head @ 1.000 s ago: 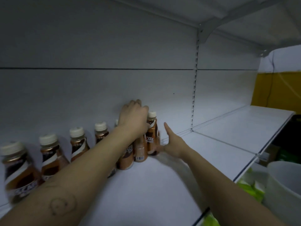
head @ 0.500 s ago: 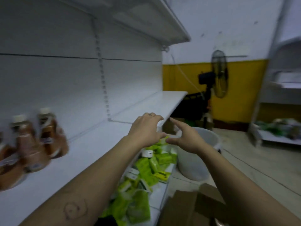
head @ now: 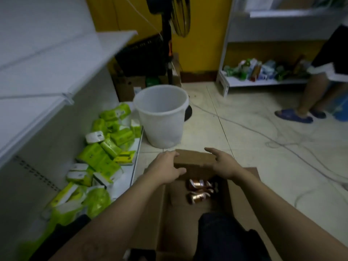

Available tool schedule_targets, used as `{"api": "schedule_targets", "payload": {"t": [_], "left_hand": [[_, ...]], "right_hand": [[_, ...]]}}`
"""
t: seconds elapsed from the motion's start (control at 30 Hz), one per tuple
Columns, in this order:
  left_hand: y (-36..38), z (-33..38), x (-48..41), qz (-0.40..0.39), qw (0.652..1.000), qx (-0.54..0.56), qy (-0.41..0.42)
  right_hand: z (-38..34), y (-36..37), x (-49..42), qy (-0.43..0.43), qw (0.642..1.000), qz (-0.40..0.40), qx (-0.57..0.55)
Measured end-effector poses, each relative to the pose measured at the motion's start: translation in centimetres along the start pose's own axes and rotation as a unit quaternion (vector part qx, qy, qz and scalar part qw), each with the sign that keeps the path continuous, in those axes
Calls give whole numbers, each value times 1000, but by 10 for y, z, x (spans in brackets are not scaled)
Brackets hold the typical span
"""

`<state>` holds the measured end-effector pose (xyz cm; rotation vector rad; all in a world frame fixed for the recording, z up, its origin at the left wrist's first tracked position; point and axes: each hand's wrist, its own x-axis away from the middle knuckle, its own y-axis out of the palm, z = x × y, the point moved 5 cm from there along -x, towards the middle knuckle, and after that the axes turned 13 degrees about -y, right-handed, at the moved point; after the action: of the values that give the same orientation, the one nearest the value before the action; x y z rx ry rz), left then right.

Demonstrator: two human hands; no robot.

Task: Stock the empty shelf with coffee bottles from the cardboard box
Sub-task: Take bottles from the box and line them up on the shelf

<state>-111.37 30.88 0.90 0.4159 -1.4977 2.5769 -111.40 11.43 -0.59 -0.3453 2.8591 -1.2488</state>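
An open cardboard box [head: 194, 161] sits on the floor in front of me. Two brown coffee bottles [head: 199, 190] lie on their sides at its bottom. My left hand [head: 165, 168] hovers over the box's left side, fingers spread and holding nothing. My right hand [head: 222, 162] hovers over the box's far right side, also spread and holding nothing. The white shelf [head: 56, 59] runs along the left; no bottles on it show in this view.
A white plastic bucket [head: 162, 113] stands just beyond the box. Green tissue packs [head: 105, 151] crowd the bottom shelf at left. A standing fan [head: 169, 34] is behind the bucket. Cables [head: 282, 144] trail over the floor. Another person's legs [head: 308, 95] stand at far right.
My view swung from the shelf's bottle row down to the box on the floor. Both hands left the bottles on the shelf and now hover over the box.
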Motion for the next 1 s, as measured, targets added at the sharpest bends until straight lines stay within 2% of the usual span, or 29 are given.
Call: {"api": "schedule_targets", "payload": {"t": [0.3, 0.43, 0.5, 0.57, 0.63, 0.8, 0.87, 1.0], "left_hand": [[141, -47, -100, -147, 986, -38, -63], [207, -74, -135, -199, 974, -80, -75], [237, -84, -151, -217, 968, -94, -79], [260, -87, -169, -219, 968, -95, -75], [279, -84, -191, -207, 973, -96, -42], [319, -72, -231, -178, 981, -74, 19], [332, -71, -237, -168, 984, -59, 13], [342, -79, -241, -136, 987, -87, -27]], "right_hand": [[146, 102, -17, 182, 970, -123, -102], [202, 175, -16, 248, 936, -214, -131], [226, 205, -17, 280, 921, -230, -145], [243, 225, -24, 317, 904, -207, -198], [254, 238, -32, 348, 885, -151, -269], [284, 262, -49, 357, 848, -12, -391], [289, 268, -56, 375, 827, 25, -418], [296, 278, -62, 393, 817, 84, -413]]}}
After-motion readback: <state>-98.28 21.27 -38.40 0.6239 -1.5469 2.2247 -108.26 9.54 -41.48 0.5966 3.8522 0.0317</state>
